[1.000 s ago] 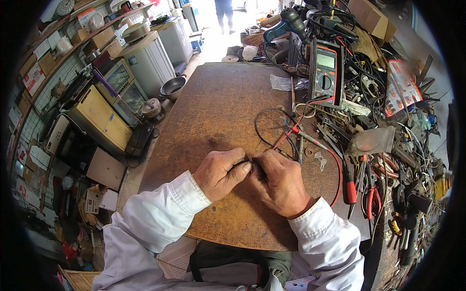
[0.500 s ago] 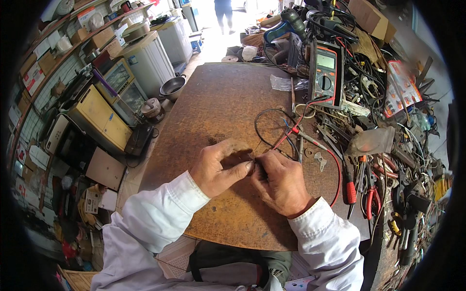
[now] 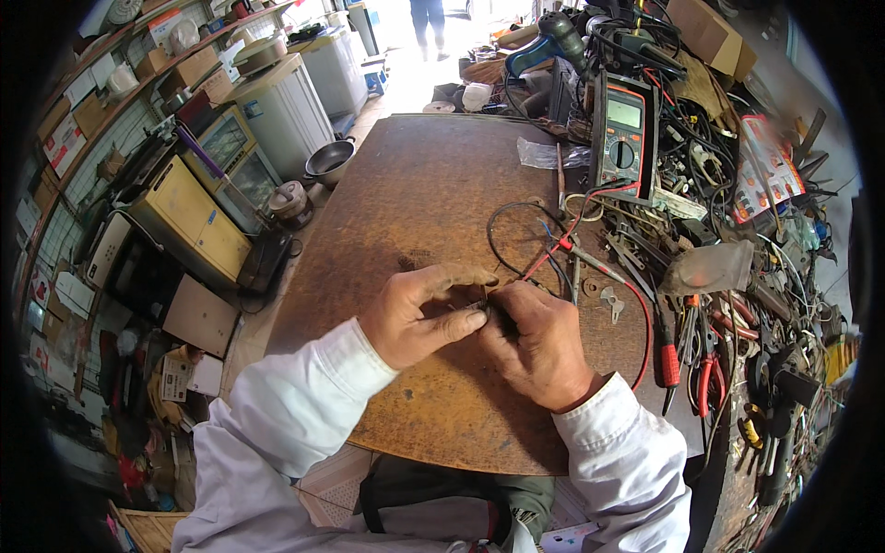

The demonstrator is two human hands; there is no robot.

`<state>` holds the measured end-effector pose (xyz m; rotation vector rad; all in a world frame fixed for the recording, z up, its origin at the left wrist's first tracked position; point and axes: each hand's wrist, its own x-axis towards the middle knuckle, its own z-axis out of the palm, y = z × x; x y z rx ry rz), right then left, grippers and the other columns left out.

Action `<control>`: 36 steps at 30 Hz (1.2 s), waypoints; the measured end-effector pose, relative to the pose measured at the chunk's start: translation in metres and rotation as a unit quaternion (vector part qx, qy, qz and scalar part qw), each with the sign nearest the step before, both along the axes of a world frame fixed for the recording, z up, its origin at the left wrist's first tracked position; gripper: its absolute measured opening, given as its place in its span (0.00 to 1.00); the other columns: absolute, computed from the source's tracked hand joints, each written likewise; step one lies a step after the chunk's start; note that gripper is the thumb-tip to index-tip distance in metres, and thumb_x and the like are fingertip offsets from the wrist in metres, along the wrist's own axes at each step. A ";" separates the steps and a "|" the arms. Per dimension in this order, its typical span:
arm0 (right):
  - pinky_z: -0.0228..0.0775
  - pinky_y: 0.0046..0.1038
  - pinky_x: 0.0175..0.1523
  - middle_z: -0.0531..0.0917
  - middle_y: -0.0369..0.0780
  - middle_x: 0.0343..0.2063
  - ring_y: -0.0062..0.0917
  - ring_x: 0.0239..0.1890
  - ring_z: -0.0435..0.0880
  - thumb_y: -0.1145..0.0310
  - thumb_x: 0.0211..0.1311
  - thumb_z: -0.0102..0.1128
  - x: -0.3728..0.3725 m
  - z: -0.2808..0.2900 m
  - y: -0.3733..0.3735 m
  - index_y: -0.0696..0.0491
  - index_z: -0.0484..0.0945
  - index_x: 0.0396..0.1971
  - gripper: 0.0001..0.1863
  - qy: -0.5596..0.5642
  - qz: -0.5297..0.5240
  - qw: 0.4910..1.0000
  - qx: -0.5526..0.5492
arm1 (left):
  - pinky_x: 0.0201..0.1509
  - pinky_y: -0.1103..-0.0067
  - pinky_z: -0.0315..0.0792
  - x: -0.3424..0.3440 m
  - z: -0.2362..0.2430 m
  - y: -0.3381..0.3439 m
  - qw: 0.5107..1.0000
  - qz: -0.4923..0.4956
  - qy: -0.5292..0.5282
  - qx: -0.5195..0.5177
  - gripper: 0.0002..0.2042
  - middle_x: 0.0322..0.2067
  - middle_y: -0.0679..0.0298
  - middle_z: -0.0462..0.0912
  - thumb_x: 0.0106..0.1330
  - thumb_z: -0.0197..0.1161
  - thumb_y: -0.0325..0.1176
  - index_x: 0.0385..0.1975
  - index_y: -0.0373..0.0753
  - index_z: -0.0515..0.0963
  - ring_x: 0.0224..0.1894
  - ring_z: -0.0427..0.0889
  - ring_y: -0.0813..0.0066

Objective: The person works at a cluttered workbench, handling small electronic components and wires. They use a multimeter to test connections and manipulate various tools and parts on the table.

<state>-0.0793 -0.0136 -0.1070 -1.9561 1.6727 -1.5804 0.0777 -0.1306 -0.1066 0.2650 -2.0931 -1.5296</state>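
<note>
Both hands meet over the middle of the brown worktable [image 3: 433,415]. My left hand [image 3: 419,313] is closed, thumb and fingertips pinched on a small dark piece [image 3: 477,306] too hidden to name. Against it press the bent fingers of my right hand [image 3: 535,346], also closed; what they grip is covered by the fingers. Just beyond the right hand lie a red test lead [image 3: 645,318] with its probe [image 3: 590,261] and a looped black cable [image 3: 493,230]. A small flat metal part [image 3: 612,304] and washers [image 3: 590,287] rest to the right of that hand.
A multimeter [image 3: 622,138] leans at the back right, beside a clear plastic bag [image 3: 551,154]. Tangled tools and cables crowd the right side, among them a red-handled screwdriver [image 3: 669,364] and red pliers [image 3: 710,382]. Appliances and a black pan [image 3: 330,158] stand left of the table.
Both hands stay together at nearly the same spot, with only slight finger movement. The whole view has shifted a little.
</note>
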 end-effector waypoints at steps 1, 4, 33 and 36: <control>0.71 0.40 0.31 0.77 0.49 0.24 0.47 0.28 0.80 0.72 0.54 0.63 -0.001 0.001 0.000 0.59 0.74 0.29 0.08 -0.010 0.017 1.000 0.017 | 0.53 0.77 0.75 0.002 -0.001 -0.009 0.998 -0.046 0.000 0.036 0.21 0.46 0.61 0.82 0.62 0.68 0.25 0.56 0.34 0.73 0.49 0.81 0.75; 0.71 0.38 0.31 0.77 0.50 0.23 0.48 0.28 0.80 0.73 0.55 0.60 -0.007 0.002 0.001 0.60 0.74 0.27 0.06 -0.033 0.055 0.996 0.061 | 0.54 0.77 0.76 0.008 0.001 -0.025 0.979 -0.143 -0.015 0.143 0.24 0.47 0.63 0.80 0.60 0.69 0.21 0.57 0.36 0.72 0.49 0.80 0.74; 0.72 0.36 0.31 0.79 0.50 0.22 0.45 0.25 0.81 0.75 0.53 0.59 0.003 0.006 0.008 0.61 0.78 0.29 0.06 -0.097 0.040 0.991 0.086 | 0.46 0.79 0.80 0.008 -0.002 -0.018 0.974 -0.138 -0.032 0.177 0.17 0.38 0.66 0.80 0.53 0.75 0.23 0.42 0.34 0.76 0.42 0.80 0.77; 0.73 0.37 0.32 0.79 0.50 0.22 0.46 0.27 0.81 0.74 0.52 0.60 0.004 0.006 0.007 0.61 0.78 0.28 0.06 -0.064 0.029 0.996 0.057 | 0.48 0.80 0.76 0.007 -0.001 -0.016 0.979 -0.132 -0.025 0.152 0.17 0.38 0.67 0.80 0.53 0.75 0.24 0.41 0.34 0.77 0.44 0.79 0.79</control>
